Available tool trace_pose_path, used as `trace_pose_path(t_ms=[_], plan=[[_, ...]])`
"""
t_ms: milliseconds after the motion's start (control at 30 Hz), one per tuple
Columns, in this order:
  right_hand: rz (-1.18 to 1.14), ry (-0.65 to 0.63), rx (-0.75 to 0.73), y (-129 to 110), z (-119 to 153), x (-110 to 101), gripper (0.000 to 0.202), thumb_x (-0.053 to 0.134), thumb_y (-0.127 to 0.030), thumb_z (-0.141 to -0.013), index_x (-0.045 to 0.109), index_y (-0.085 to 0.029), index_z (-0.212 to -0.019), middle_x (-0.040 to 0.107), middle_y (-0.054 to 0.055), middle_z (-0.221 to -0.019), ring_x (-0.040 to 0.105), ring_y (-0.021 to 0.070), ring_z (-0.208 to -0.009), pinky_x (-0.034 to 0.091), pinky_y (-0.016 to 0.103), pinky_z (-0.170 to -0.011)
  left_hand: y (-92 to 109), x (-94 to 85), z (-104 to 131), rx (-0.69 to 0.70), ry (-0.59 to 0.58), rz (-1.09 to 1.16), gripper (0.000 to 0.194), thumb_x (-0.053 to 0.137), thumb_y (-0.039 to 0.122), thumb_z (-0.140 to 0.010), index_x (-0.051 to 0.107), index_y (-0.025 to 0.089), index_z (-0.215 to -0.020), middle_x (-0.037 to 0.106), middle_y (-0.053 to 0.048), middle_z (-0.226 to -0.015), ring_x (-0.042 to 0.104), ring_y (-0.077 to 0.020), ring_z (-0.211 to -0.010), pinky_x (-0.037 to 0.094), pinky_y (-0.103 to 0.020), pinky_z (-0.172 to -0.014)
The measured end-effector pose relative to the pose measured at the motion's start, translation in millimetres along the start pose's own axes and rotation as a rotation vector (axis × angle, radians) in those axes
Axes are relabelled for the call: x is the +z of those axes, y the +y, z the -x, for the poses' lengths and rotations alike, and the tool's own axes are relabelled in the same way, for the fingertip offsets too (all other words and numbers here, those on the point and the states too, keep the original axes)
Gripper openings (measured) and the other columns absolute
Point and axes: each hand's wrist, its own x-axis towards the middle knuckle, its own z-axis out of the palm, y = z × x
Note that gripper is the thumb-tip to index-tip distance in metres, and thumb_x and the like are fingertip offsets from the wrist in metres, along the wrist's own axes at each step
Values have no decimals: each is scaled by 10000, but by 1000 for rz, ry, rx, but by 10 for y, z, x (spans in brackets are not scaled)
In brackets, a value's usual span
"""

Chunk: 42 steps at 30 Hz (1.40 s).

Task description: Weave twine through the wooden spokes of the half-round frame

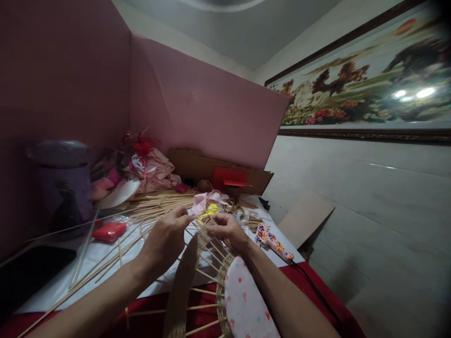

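Over at the far left I see a dark flat thing and a purple container, then a red packet and loose sticks scattered over the white-covered part of the worktop.

Next comes the left hand, its fingers pinched together at the far end of the woven piece. Whether they grip a stick tip or a strand, I can't tell from here.

The piece itself stands between the two forearms, running from the hands down toward the person. Its broad outer band, on the left, looks closely woven over the part that shows. To the right of it, bare spokes bridge an open gap to a narrower inner band, woven too, which borders a spotted white pad. So I'd judge the weaving well along: both bands have real body, while stick ends poke out bare around the hands and past the outer edge, seemingly unfinished. The near end is cut off from view.

The right hand reaches over the far part of the piece, its fingers closed on the woven edge, just beside the left fingertips.

Further right, a flower-patterned tool lies with its cord trailing off, apart from both hands.
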Motion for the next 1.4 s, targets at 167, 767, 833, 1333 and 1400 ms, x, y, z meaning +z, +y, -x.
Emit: trace_pose_path(t_ms=[167, 767, 833, 1333, 1400], plan=[[-6, -3, -15, 6, -2, -4, 330, 765, -281, -565, 680, -150, -855, 629, 6, -700, 501, 79, -537, 354, 193, -478, 65, -50, 38, -7, 3, -75, 389, 352, -3, -745, 636, 170, -946, 592, -70, -856, 580, -164, -711, 428, -268, -617], [-17, 9, 12, 10, 2, -12, 372, 780, -297, -544, 679, -144, -867, 619, 3, -660, 501, 88, -523, 363, 207, -483, 248, -185, 42, -36, -294, -311, 309, 386, 60, -754, 614, 196, -913, 583, -61, -887, 558, -187, -666, 359, -293, -542], [-39, 6, 8, 16, -3, -14, 379, 779, -273, -542, 678, -139, -882, 625, 6, -671, 506, 87, -530, 368, 206, -490, 250, -190, 42, -33, -299, -290, 313, 380, 56, -753, 612, 199, -906, 582, -56, -889, 556, -182, -663, 360, -290, -543], [-84, 33, -25, 13, -1, -19, 304, 780, -196, -536, 666, -140, -812, 600, -24, -645, 496, 59, -513, 353, 178, -474, 225, -171, 62, -13, -309, -226, 240, 406, 77, -770, 604, 193, -839, 567, -44, -854, 534, -181, -686, 360, -284, -548], [-87, 29, -23, 19, -4, -27, 311, 782, -201, -534, 664, -141, -815, 601, -23, -653, 503, 63, -521, 366, 185, -489, 221, -175, 60, -10, -304, -232, 248, 402, 71, -767, 605, 191, -846, 570, -48, -856, 538, -187, -701, 365, -288, -554]])
